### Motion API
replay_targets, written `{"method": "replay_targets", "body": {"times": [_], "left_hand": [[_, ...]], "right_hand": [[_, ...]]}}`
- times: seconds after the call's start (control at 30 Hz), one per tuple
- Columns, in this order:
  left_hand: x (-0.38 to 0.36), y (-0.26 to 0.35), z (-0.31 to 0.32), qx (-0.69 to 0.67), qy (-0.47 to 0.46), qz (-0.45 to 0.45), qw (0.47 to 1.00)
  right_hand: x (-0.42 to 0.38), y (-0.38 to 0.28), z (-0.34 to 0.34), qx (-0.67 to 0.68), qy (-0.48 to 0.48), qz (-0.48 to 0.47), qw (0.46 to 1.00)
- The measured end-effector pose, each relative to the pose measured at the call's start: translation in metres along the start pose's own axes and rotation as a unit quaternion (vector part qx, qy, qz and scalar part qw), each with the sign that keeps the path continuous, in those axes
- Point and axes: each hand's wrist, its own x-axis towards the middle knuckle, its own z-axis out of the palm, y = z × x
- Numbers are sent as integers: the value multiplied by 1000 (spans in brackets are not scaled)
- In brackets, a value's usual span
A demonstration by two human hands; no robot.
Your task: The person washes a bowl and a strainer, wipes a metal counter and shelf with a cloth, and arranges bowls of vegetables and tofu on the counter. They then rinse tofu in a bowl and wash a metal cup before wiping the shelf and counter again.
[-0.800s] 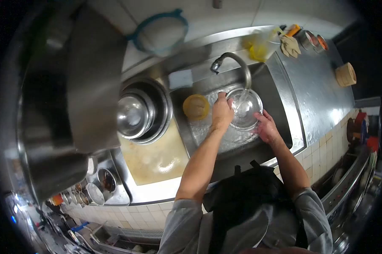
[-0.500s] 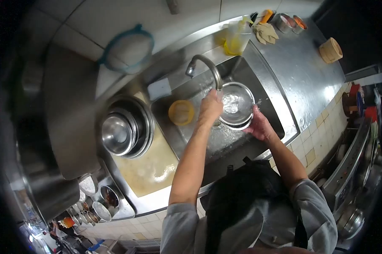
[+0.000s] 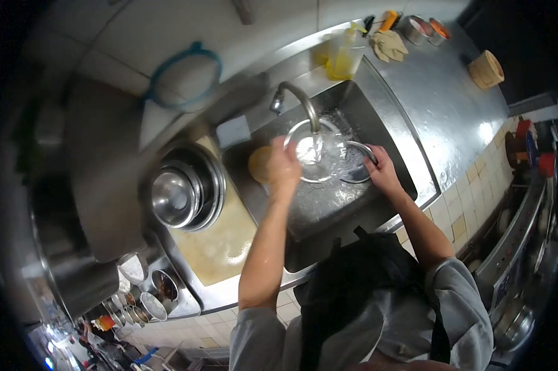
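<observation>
Pinching rim of stainless bowl, left hand looks closed on its left side, though blurred; right hand grips rim of second, tilted bowl, just right of first. Wet rims could slip if grip loosens. Both bowls inside sink; stream from gooseneck faucet strikes first, could splash off its curve. Yellow round container behind left hand: backward swing could knock it. Farther left, nested metal bowls on cutting board; wide elbow could jostle stack.

A blue-rimmed strainer hangs against the wall; a wooden tub, beige cloth and metal tins occupy the worktop.
</observation>
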Motion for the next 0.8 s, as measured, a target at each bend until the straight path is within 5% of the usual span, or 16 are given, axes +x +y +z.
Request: {"method": "replay_targets", "body": {"times": [0.17,0.37,0.53,0.7,0.73,0.8], "left_hand": [[-28,-17,-33,-31,8,2,999],[-52,-29,-40,-23,-24,-47,998],[-78,-38,-16,-37,-51,-40,997],[-88,-31,-11,-64,-87,-193,975],[-91,-33,-9,-122,-34,-215,968],[-92,-29,-8,-156,-34,-211,964]], "right_hand": [[2,-14,-21,-57,24,-82,995],[3,-70,-43,-129,-67,-78,986],[1,-77,-23,-64,-55,-106,991],[2,-89,10,-33,-80,-98,991],[3,-93,18,-23,-91,-71,993],[6,-100,34,-31,-105,-53,993]]}}
